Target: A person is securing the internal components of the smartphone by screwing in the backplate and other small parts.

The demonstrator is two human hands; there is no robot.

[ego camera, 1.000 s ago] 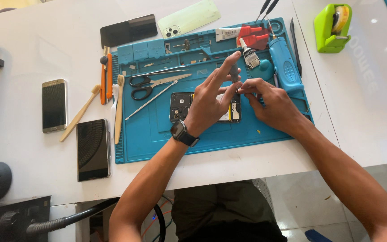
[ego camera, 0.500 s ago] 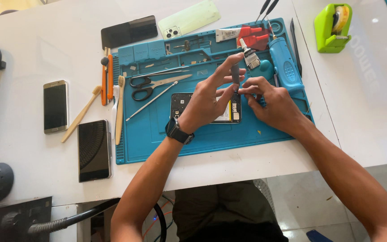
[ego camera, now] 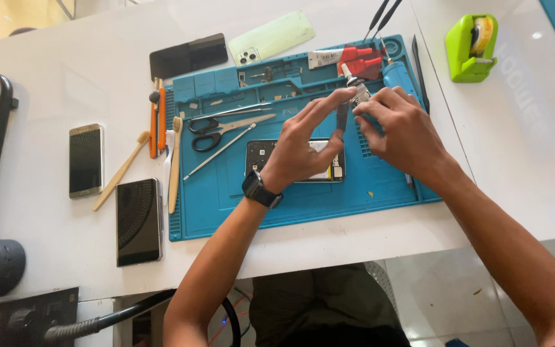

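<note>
Both hands, left hand point(ego camera: 303, 144) and right hand point(ego camera: 399, 132), pinch a small dark strip point(ego camera: 342, 115) above the opened phone point(ego camera: 290, 160), mid-mat point(ego camera: 226, 205), scissors point(ego camera: 216, 125) leftward.

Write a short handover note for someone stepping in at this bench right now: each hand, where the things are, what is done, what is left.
Left hand: pinching a small dark strip above the opened phone.
Right hand: gripping the strip's other side, beside the small tube.
Phone lies on the blue repair mat, back off; the pale green back cover sits above the mat.
Scissors untouched.
Left: the strip is not yet set down; the phone is open.
</note>
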